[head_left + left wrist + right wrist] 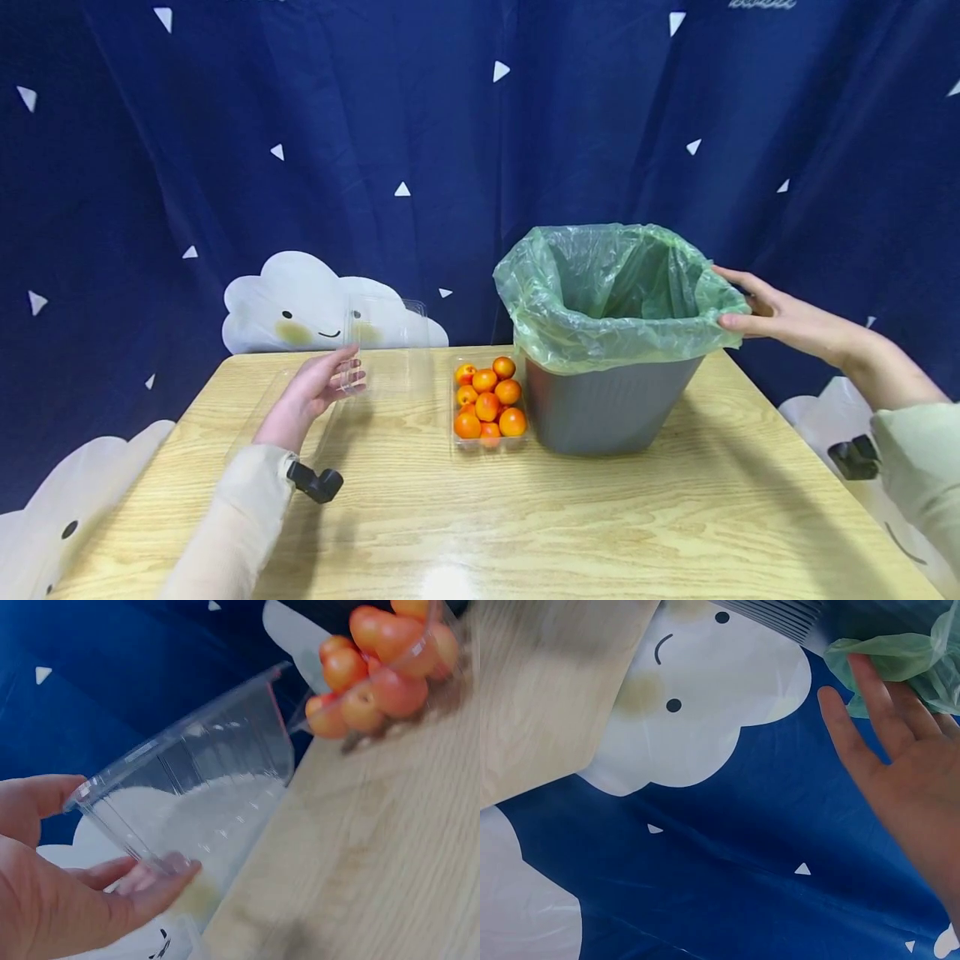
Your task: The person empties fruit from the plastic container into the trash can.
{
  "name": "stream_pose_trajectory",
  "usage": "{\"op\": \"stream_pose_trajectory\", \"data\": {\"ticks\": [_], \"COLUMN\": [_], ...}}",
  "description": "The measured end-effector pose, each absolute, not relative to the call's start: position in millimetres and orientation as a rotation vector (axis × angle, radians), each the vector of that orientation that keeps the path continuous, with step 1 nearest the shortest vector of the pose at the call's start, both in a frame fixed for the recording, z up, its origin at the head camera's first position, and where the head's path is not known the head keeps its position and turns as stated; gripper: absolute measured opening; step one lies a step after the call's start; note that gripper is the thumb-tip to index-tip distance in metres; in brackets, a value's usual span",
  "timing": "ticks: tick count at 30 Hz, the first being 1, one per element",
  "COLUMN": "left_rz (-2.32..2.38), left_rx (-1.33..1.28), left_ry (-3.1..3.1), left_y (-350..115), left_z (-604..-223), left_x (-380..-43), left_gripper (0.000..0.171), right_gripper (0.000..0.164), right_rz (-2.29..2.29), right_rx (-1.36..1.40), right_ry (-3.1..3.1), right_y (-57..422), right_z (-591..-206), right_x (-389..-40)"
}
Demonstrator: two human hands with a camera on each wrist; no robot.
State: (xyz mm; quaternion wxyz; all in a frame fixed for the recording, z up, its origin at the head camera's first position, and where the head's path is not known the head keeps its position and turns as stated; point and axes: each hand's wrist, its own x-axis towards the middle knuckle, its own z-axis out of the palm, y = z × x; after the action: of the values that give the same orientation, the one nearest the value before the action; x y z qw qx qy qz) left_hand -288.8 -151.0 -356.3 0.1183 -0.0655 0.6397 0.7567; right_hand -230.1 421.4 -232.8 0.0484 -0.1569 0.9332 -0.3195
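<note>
My left hand grips an empty clear plastic container by one end, raised and tilted above the table. In the left wrist view, the thumb and fingers of the left hand lie on either side of the container's end wall. To its right, orange fruits fill a clear plastic tray. A grey bin stands beside them, lined with a green plastic bag folded over its rim. My right hand touches the bag's right side with extended fingers; nothing lies in its palm.
A faint clear plastic sheet or tray lies on the left part of the wooden table. Behind hangs a dark blue curtain with white triangles and clouds. The bin stands close to the table's back edge.
</note>
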Motion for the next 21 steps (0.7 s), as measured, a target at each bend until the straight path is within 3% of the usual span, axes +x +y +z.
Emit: {"op": "stream_pose_trajectory", "data": {"ticks": [3,5,21], "left_rz": [2.065,1.971,1.518], "left_rx": [-0.21,-0.208,-0.271], "left_ry": [1.997,2.065,2.487], "left_y": [-151,-151,-151], "left_z": [-362,-365,-382], "left_x": [-289,-288,-299], "left_gripper": [0.057,0.062,0.053], "right_gripper": [0.066,0.065,0.066], "right_rz": [-0.976,-0.972,-1.021], "right_rx": [-0.475,-0.47,-0.483], "right_ry": [2.85,2.859,2.821], "right_y": [422,422,423], "right_z": [-234,-234,-235], "right_x": [-230,-231,-232]}}
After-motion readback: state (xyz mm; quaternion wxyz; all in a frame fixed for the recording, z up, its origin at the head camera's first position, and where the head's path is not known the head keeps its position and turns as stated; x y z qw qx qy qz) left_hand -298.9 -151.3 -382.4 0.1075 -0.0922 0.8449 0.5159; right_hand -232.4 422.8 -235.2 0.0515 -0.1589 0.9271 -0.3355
